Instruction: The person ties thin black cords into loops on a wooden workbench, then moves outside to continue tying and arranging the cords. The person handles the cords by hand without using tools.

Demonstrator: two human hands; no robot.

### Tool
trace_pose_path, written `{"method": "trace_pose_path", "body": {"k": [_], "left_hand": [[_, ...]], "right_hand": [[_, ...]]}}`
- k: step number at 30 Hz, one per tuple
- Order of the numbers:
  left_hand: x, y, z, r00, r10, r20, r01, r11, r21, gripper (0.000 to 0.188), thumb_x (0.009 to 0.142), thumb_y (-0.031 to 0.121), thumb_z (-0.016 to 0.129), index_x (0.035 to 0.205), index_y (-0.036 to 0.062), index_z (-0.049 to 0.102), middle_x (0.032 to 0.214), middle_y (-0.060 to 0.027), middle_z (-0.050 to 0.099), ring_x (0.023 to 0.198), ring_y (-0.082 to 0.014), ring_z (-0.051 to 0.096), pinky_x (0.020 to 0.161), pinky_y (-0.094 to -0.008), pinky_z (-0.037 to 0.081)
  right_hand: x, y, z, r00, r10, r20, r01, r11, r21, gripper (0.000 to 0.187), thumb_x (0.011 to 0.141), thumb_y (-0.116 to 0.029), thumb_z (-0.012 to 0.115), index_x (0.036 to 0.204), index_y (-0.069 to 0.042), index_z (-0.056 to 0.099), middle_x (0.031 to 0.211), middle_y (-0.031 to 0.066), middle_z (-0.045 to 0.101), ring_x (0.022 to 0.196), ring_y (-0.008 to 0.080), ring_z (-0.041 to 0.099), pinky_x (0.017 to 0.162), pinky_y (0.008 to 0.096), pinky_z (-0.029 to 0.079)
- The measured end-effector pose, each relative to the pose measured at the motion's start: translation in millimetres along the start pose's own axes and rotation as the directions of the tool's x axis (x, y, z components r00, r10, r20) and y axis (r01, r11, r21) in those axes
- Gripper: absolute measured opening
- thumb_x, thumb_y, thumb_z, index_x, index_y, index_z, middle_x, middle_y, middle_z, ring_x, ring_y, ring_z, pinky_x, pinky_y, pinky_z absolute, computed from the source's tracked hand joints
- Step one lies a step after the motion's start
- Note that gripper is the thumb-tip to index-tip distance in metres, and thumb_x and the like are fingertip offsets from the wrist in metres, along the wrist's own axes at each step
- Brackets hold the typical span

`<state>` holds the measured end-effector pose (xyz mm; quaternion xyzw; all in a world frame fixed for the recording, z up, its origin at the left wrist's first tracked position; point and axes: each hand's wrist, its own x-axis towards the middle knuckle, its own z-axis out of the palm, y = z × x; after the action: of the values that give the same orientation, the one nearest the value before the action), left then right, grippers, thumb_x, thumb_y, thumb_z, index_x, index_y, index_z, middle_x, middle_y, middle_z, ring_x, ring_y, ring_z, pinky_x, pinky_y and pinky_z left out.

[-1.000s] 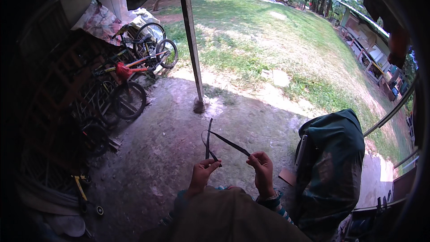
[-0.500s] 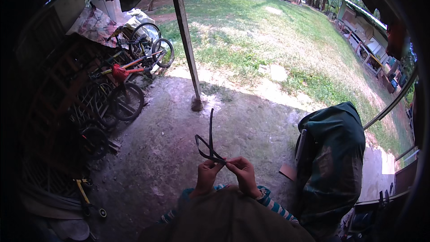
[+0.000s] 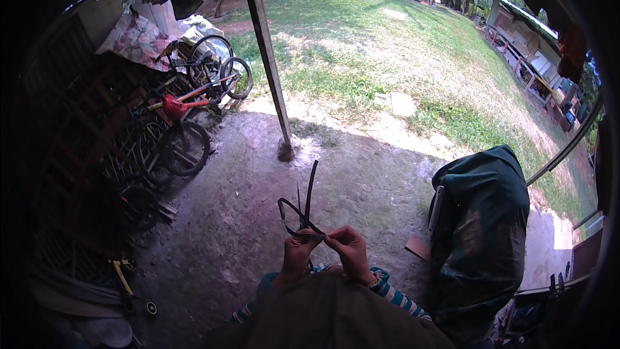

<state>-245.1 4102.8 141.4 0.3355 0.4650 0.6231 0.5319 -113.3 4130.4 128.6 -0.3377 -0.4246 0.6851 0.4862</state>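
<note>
A thin, flat black strap [image 3: 311, 189] rises in loops and loose ends above my two hands, close in front of my body. My left hand [image 3: 296, 257] pinches part of it between thumb and fingers. The fingertips of my right hand [image 3: 350, 252] are closed on the same strap, almost meeting the left ones. One strap end stands up to the right, and a curved loop bends over to the left. A short dark piece shows below the fingers. How the strap crosses between the fingertips is too small to make out.
A dark green covered bulky object [image 3: 484, 220] stands at right, with a flat brown piece [image 3: 418, 247] on the concrete beside it. Several bicycles [image 3: 184, 148] and a yellow scooter [image 3: 123, 281] are at left. A post [image 3: 266, 52] rises ahead, before the grass [image 3: 336, 32].
The strap has shifted between my fingers: its upright end leans further right, a thin strand now shows beside it, and the loop has opened leftward. Both hands stay nearly in place, still pinching.
</note>
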Motion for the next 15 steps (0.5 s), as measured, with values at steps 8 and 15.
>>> {"method": "trace_pose_path", "body": {"k": [8,15], "left_hand": [[15.7,4.8,-26.6,0.987,-0.052,-0.151,0.026,0.985,-0.169,0.008,0.081,0.016,0.063,0.084,0.0095,0.059,0.066,0.008,0.051,0.051,0.0002,0.033,0.045,-0.0168,0.023],[25.0,33.0,-68.5,0.958,0.182,-0.22,-0.205,0.975,-0.086,0.009,0.08,0.014,0.065,0.086,0.013,0.058,0.079,0.0049,0.053,0.054,-0.0004,0.038,0.046,-0.0163,0.031]], "right_hand": [[-0.8,6.2,-7.5,0.985,0.041,0.165,0.024,0.926,-0.376,0.019,0.078,-0.008,0.062,0.096,-0.002,0.063,0.087,0.0084,0.064,0.08,0.0146,0.06,0.073,0.0265,0.046],[-7.2,12.5,-15.9,0.979,0.049,0.199,0.047,0.891,-0.452,0.016,0.078,-0.011,0.062,0.09,-0.001,0.063,0.086,0.0114,0.063,0.081,0.0188,0.06,0.072,0.0293,0.045]]}}
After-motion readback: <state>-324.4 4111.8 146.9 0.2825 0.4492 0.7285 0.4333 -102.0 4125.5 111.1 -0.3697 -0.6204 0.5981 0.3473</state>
